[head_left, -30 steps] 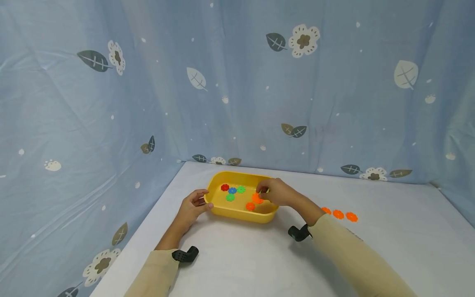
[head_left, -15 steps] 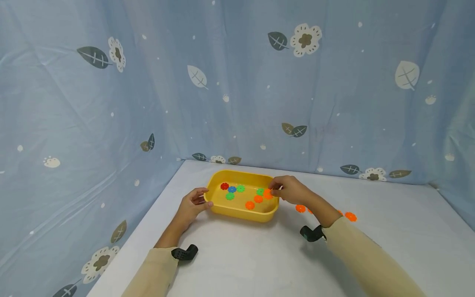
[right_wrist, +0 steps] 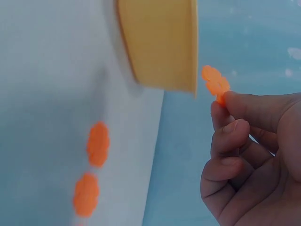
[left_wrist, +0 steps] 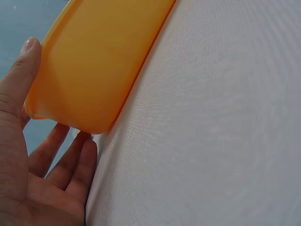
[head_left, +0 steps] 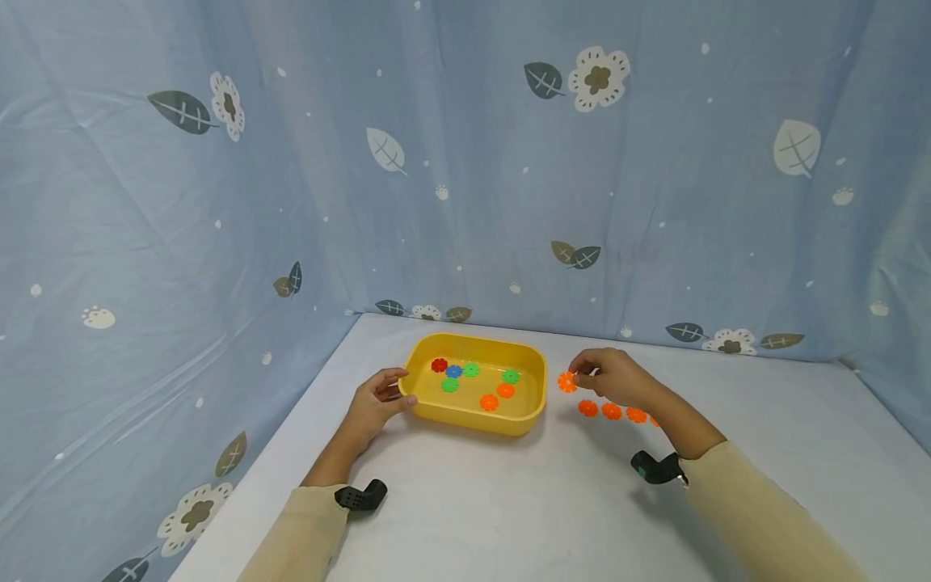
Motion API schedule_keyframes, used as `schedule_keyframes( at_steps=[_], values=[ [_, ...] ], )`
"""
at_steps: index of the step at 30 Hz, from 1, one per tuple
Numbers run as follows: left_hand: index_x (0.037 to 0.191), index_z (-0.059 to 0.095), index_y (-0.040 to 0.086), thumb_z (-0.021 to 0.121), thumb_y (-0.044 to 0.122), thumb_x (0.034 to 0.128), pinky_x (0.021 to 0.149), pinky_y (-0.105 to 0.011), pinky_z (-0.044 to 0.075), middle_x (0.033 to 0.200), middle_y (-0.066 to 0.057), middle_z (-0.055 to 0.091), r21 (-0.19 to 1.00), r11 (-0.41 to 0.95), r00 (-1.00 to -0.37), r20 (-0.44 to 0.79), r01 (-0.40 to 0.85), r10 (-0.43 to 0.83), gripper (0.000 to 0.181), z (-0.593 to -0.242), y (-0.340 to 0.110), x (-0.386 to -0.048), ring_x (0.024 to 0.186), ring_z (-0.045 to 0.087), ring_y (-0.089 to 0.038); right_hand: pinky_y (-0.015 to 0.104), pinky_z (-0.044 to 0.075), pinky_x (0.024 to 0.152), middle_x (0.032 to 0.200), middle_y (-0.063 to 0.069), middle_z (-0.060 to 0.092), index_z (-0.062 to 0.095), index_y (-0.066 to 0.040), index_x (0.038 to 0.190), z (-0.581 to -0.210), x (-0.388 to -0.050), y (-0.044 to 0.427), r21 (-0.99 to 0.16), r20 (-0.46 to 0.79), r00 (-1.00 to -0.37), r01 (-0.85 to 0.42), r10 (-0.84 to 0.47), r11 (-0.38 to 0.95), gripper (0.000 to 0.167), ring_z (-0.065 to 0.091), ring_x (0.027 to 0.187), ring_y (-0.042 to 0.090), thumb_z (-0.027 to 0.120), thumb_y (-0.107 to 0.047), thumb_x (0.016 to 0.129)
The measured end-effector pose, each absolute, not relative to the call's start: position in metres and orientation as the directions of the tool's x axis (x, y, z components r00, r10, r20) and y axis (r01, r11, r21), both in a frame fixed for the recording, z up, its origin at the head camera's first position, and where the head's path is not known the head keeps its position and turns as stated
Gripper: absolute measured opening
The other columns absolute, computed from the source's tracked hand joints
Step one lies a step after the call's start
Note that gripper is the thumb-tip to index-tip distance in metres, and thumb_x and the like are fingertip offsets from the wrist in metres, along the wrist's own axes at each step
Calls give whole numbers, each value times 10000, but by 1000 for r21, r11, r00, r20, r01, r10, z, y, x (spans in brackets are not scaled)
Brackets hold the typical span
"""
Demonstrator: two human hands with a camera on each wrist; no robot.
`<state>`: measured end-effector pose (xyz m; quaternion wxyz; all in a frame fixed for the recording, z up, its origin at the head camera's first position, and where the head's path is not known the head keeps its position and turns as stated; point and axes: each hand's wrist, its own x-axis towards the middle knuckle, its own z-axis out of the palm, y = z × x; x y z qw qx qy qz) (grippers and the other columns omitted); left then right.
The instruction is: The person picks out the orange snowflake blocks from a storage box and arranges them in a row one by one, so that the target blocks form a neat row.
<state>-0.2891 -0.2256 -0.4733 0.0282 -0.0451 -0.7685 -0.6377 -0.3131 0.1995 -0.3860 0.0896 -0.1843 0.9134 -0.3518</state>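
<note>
The right hand (head_left: 618,378) pinches an orange flower-shaped piece (head_left: 567,382) between thumb and forefinger, above the table just right of a yellow tray (head_left: 465,417). In the right wrist view the pinched orange piece (right_wrist: 215,82) is beside the tray's end wall (right_wrist: 162,47). The left hand (head_left: 372,408) holds the tray's left end, thumb at the rim and fingers curled against its side; the left wrist view shows this hand (left_wrist: 51,165) too. Inside the tray lie a red piece (head_left: 440,365), a blue piece (head_left: 454,371), three green pieces and two orange pieces (head_left: 489,402).
A row of several orange pieces (head_left: 612,411) lies on the white table (head_left: 494,501) right of the tray, partly under the right forearm. A blue patterned curtain (head_left: 465,202) stands behind and to the left.
The right hand has moved right, out of the tray, with an orange piece pinched in it. More of the orange row and a green piece in the tray are uncovered. The left hand has stayed put.
</note>
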Motion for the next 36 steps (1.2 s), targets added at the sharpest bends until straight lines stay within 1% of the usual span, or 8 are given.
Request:
schedule_keyframes(
  at_steps=[3, 8, 10, 16, 19, 24, 31, 36],
  values=[
    [1301, 563, 41, 827, 164, 789, 884, -262, 524, 1317, -160, 556, 976, 182, -993, 112, 116, 36, 590, -473, -225, -289, 1127, 573, -310, 317, 539, 650, 938, 37, 619, 661, -84, 1048, -388, -310, 213, -674, -24, -916, -281, -400, 683, 129, 601, 781, 308, 648, -154, 941],
    [1294, 567, 47, 829, 162, 786, 874, -251, 526, 1308, -153, 564, 974, 189, -992, 120, 126, 40, 583, -473, -226, -290, 1119, 575, -307, 404, 555, 648, 952, 46, 616, 662, -95, 1042, -390, -302, 234, -684, -5, -918, -285, -395, 671, 116, 611, 761, 327, 645, -149, 941],
    [1295, 566, 45, 826, 154, 789, 868, -245, 527, 1307, -154, 566, 973, 191, -992, 121, 127, 42, 580, -473, -226, -290, 1120, 575, -309, 425, 557, 647, 959, 55, 620, 658, -81, 1050, -390, -298, 242, -688, 1, -919, -287, -395, 666, 126, 617, 757, 332, 642, -143, 942],
    [1315, 545, 25, 837, 193, 778, 882, -263, 526, 1325, -187, 550, 973, 193, -991, 121, 130, 59, 634, -471, -226, -290, 1131, 568, -332, 410, 548, 636, 990, 67, 627, 643, -45, 1096, -390, -290, 261, -688, 3, -924, -279, -382, 670, 189, 613, 752, 311, 639, -161, 946],
    [1315, 546, 31, 843, 210, 771, 879, -259, 526, 1325, -177, 551, 973, 191, -992, 117, 126, 57, 646, -471, -226, -290, 1128, 568, -321, 387, 548, 642, 986, 67, 625, 645, -47, 1099, -391, -287, 270, -687, 0, -927, -274, -376, 673, 196, 622, 795, 313, 643, -171, 946],
    [1315, 546, 33, 835, 175, 779, 870, -254, 529, 1324, -170, 550, 976, 180, -992, 116, 124, 56, 626, -472, -226, -290, 1126, 568, -316, 327, 544, 659, 974, 54, 632, 656, -44, 1090, -398, -284, 284, -664, 2, -932, -272, -361, 696, 187, 625, 870, 293, 644, -158, 942],
    [1299, 560, 63, 827, 155, 788, 880, -256, 525, 1323, -159, 550, 976, 185, -993, 108, 115, 50, 584, -475, -226, -290, 1130, 572, -306, 322, 534, 615, 974, 65, 646, 652, -37, 1088, -416, -278, 304, -671, -36, -946, -215, -321, 710, 184, 608, 802, 250, 643, -148, 942],
    [1311, 542, 23, 830, 144, 782, 856, -253, 534, 1314, -185, 552, 977, 172, -991, 121, 128, 50, 614, -474, -226, -289, 1122, 576, -331, 303, 516, 572, 963, 69, 641, 649, -15, 1093, -423, -272, 319, -681, -37, -957, -186, -287, 708, 193, 577, 733, 239, 642, -131, 939]
  ],
)
